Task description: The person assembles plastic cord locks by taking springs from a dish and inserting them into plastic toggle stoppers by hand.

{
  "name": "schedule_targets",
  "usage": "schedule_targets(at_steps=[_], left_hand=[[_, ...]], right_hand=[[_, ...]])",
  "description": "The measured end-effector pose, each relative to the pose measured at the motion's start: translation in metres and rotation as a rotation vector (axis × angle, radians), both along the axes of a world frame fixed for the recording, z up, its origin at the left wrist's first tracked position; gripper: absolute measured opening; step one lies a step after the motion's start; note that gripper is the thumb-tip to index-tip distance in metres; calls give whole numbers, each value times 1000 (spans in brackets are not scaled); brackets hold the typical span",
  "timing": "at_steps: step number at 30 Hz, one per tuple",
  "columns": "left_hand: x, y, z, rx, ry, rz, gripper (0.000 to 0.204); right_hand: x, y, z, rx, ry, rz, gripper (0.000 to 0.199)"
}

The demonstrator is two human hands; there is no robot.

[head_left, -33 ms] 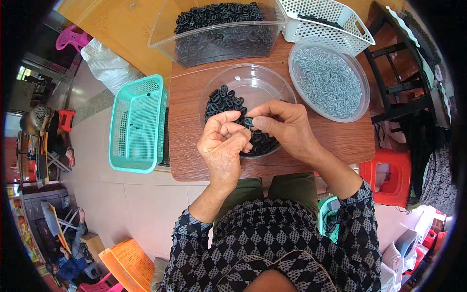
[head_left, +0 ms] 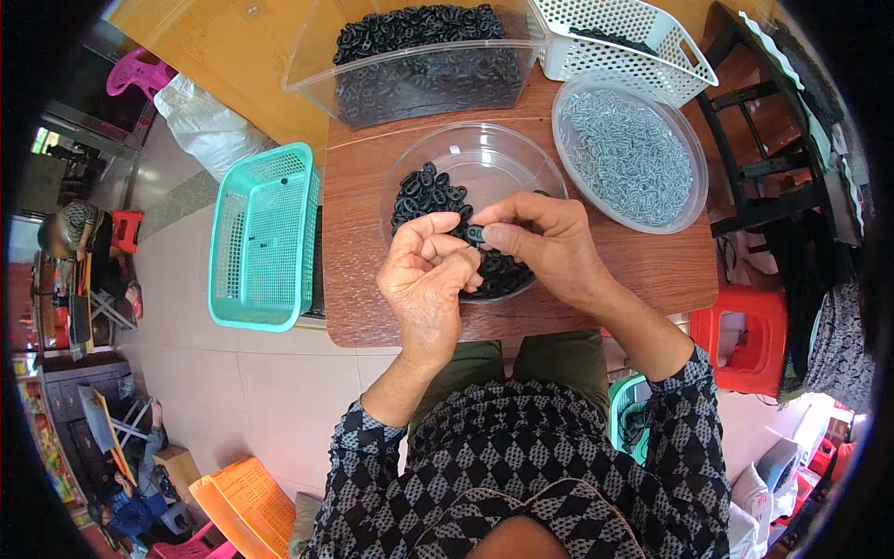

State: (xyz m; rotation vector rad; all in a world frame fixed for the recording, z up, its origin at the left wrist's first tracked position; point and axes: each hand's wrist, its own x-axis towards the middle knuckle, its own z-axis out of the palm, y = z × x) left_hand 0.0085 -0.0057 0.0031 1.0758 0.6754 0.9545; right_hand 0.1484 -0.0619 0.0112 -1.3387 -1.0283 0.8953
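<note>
Over the round clear tub, my right hand pinches a small black oval piece between thumb and fingertips. The piece looks like plastic with a hole in it. Close on its left is my left hand, the thumb bent against curled fingers and the index finger raised. Whatever the left fingers hold, if anything, is hidden. A heap of the same black oval pieces lies in the tub, partly covered by both hands. Small silvery metal pieces, probably screws, fill an oval clear tray at the right.
Behind stand a clear bin of black pieces and a white perforated basket. Left of the wooden table is a turquoise basket with a few dark bits. A red stool stands at the right. Other people sit at far left.
</note>
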Motion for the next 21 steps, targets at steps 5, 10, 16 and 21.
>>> schedule_targets(at_steps=[5, 10, 16, 21], left_hand=[[2, -3, -2, 67, -57, 65, 28], [5, -4, -3, 79, -14, 95, 29], [5, -3, -4, 79, -15, 62, 30], [3, -2, -4, 27, -22, 25, 32]], right_hand=[[2, 1, 0, 3, 33, 44, 11], [0, 0, 1, -25, 30, 15, 10], [2, 0, -2, 30, -42, 20, 11], [4, -1, -1, -4, 8, 41, 12]])
